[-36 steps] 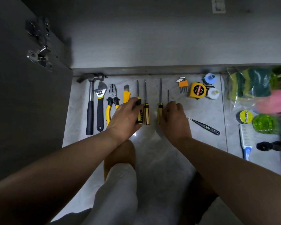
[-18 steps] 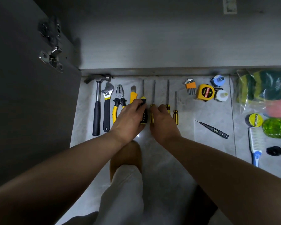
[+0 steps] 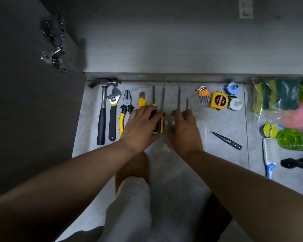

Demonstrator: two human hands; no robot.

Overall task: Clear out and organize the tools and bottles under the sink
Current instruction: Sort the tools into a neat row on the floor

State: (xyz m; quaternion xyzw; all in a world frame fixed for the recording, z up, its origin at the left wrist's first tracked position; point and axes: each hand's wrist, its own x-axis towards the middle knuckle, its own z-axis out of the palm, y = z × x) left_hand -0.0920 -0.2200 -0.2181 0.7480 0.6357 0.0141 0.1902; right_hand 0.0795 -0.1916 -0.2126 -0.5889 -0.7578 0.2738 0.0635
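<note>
Screwdrivers (image 3: 162, 125) judged light, rigid, prone to roll; best taken by the handles. Left grip (image 3: 142, 126) lies flat, pressing one handle. Right grip (image 3: 184, 130) curls over hidden handles; hold indeterminate.

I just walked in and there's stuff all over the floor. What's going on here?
A person is down on the tiled floor, lining tools up in a neat row: hammer, wrench, pliers, utility knife, then four screwdrivers. The left hand rests on the handles of the left pair. The right hand covers the handles of the right pair, so its grip is hidden. Hex keys and a tape measure lie further right.
</note>
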